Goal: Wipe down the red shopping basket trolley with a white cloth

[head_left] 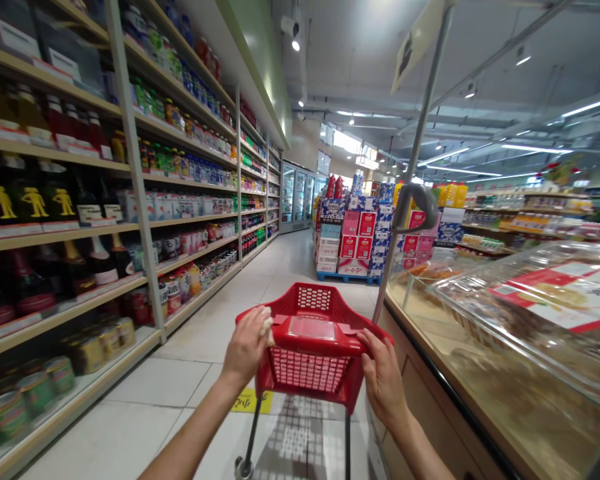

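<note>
A red plastic shopping cart [313,370] stands in front of me in the aisle, its basket showing nothing that I can make out inside. My left hand [247,348] is closed on the left end of the cart's handle [310,337]. A crumpled whitish tissue or cloth [267,322] pokes out by its fingers. On the handle's right end, my right hand [381,363] is curled over with the thumb tucked below. A clear label holder sits mid-handle between the hands.
Tall shelves [190,177] of bottles and cans line the left side. A glass-edged counter with clear food boxes [545,293] and a metal post [423,127] is close on the right. Stacked drink cartons [353,243] stand ahead, with glass-door fridges [296,193] beyond.
</note>
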`<move>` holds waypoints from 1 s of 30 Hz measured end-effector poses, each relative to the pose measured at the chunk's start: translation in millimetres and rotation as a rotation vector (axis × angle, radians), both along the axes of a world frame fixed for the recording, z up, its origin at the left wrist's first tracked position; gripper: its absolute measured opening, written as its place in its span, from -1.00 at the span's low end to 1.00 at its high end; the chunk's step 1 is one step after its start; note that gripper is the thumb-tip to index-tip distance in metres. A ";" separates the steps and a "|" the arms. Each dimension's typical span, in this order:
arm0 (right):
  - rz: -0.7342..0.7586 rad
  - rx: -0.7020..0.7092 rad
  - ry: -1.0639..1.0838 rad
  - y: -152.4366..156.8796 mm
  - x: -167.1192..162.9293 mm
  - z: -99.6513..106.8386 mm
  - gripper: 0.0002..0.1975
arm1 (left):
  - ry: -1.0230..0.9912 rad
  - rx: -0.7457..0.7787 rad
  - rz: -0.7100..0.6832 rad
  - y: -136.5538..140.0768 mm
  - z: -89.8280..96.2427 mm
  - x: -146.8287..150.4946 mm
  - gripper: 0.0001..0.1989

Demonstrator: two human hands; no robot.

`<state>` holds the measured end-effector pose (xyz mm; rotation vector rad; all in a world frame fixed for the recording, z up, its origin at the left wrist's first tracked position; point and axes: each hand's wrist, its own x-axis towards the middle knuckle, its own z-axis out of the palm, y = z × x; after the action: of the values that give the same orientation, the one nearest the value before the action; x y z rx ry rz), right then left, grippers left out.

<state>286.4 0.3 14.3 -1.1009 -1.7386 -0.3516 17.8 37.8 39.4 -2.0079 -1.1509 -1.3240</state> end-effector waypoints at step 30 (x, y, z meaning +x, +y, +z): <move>-0.012 0.039 -0.002 2.2 0.5 -1.5 -0.67 | 0.148 -0.037 -0.170 -5.2 6.0 6.0 -0.67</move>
<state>286.8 2.5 12.7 -1.0832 -1.7211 -0.3929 23.9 32.6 45.4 -2.2320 -0.9623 -1.2163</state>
